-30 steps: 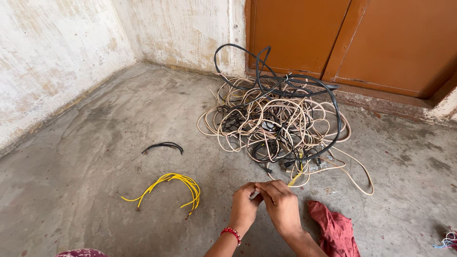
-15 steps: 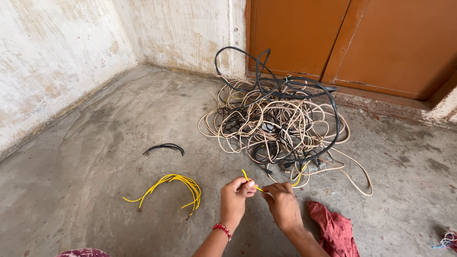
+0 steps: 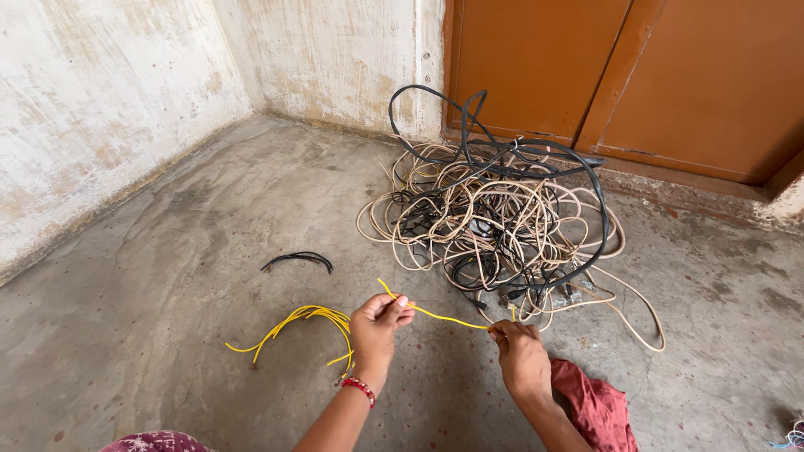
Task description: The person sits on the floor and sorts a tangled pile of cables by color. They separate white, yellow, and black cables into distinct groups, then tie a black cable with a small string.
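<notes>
A person crouched on a bare concrete floor (image 3: 167, 251) stretches a short yellow wire (image 3: 435, 315) between both hands. The left hand (image 3: 378, 322), a red beaded bracelet (image 3: 359, 387) at its wrist, pinches one end of the wire between thumb and fingertips, the free tip poking up past the knuckles. The right hand (image 3: 521, 351) grips the other end, fingers closed around it, so the wire hangs in a shallow line just above the floor. To the left of the hands lies a loose bundle of yellow wires (image 3: 297, 322), and beyond it a short black wire (image 3: 297, 259) lies on its own. Behind the hands sits a large tangle of beige and black cables (image 3: 502, 222), heaped near a brown door (image 3: 670, 75). A red cloth (image 3: 595, 406) is just beside the right forearm.
</notes>
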